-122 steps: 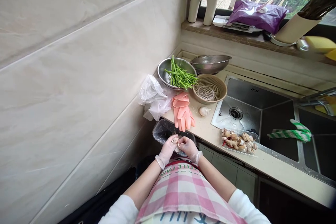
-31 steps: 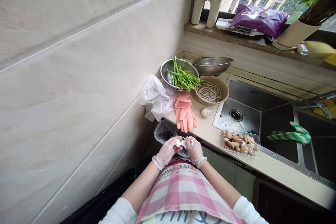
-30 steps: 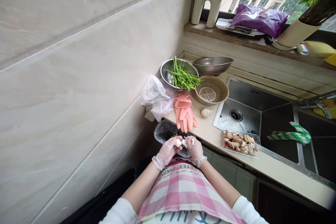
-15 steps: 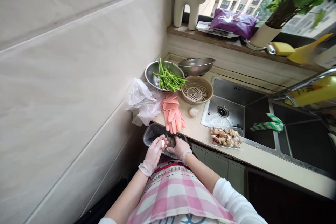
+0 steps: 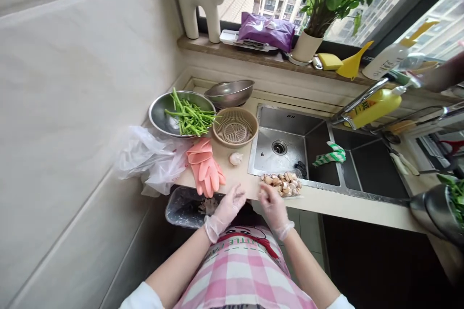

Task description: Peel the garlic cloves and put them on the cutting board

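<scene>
Both my hands wear thin clear gloves and hover at the counter's front edge. My left hand (image 5: 227, 206) has its fingers spread, just right of the pink rubber gloves (image 5: 205, 170); I see nothing in it. My right hand (image 5: 272, 203) reaches with loose fingers to the near left corner of a clear tray of garlic cloves (image 5: 282, 184) and holds nothing I can see. A whole garlic bulb (image 5: 235, 158) lies on the counter beyond my hands. Below my left hand stands a bin (image 5: 181, 206) lined with a dark bag, with peelings inside.
At the back left are a steel bowl (image 5: 159, 117) of green stems, a steel colander (image 5: 230, 92) and a beige basket (image 5: 235, 128). A crumpled plastic bag (image 5: 148, 157) lies by the wall. The double sink (image 5: 290, 128) holds a green-white cloth (image 5: 330, 153). A pan (image 5: 433, 207) juts in at right.
My hands have parted and risen from over the bin to the counter edge, the right one toward the garlic tray. The white clove seen in my left hand no longer shows. My view swung right.
</scene>
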The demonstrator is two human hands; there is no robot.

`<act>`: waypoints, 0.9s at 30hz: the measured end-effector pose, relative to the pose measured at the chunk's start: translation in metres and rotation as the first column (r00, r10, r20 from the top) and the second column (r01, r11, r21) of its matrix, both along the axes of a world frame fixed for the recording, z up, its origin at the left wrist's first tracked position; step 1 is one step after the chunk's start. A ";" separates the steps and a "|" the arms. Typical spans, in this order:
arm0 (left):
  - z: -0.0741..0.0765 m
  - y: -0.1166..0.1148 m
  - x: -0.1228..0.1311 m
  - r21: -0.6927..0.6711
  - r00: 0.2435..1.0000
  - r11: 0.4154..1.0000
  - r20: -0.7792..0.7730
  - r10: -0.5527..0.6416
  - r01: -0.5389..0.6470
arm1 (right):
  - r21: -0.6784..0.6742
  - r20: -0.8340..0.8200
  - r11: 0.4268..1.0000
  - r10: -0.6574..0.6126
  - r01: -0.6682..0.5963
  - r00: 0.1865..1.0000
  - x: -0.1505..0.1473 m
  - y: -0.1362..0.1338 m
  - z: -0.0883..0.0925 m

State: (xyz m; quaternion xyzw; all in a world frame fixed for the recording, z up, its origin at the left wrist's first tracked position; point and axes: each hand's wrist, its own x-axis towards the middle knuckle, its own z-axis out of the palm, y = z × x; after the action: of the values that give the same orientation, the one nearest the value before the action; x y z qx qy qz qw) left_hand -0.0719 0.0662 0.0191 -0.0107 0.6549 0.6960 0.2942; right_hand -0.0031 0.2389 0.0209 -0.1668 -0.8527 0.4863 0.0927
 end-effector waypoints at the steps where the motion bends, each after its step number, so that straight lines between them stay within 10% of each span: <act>1: 0.002 0.006 -0.016 -0.098 0.989 0.995 -0.146 0.003 -0.018 | 0.034 -0.002 0.993 -0.110 0.110 0.994 0.002 0.024 -0.001; 5: 0.015 0.026 -0.085 -0.558 0.758 0.811 -0.603 -0.249 -0.177 | 0.110 0.033 0.957 -0.274 0.269 0.961 0.003 0.099 -0.010; 10: 0.018 0.057 -0.124 -0.910 0.728 0.398 -0.353 -0.587 -0.120 | 0.070 0.102 0.986 -0.155 0.148 0.983 0.007 0.128 -0.021; 12: 0.012 0.067 -0.126 -0.933 0.734 0.334 -0.320 -0.599 -0.134 | 0.119 0.090 0.984 -0.146 0.134 0.985 0.013 0.132 -0.020; 19: 0.023 0.055 -0.113 -0.721 0.792 0.685 -0.478 -0.381 -0.106 | 0.089 -0.013 0.983 -0.163 0.163 0.987 0.006 0.114 0.004; 23: 0.044 0.019 -0.074 -0.407 0.900 0.902 -0.327 -0.289 0.142 | -0.089 -0.032 0.985 0.145 -0.147 0.989 -0.029 0.049 0.022; 27: 0.050 -0.029 -0.035 -0.238 0.952 0.957 -0.212 -0.220 0.168 | -0.226 -0.079 0.840 0.489 -0.494 0.868 -0.059 -0.022 0.030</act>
State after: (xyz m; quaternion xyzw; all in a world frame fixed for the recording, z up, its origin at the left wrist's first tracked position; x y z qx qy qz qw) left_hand -0.1071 0.0376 0.0693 0.1050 0.7551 0.5840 0.2787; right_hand -0.0619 0.2170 0.0511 0.0518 -0.8014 0.5940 -0.0481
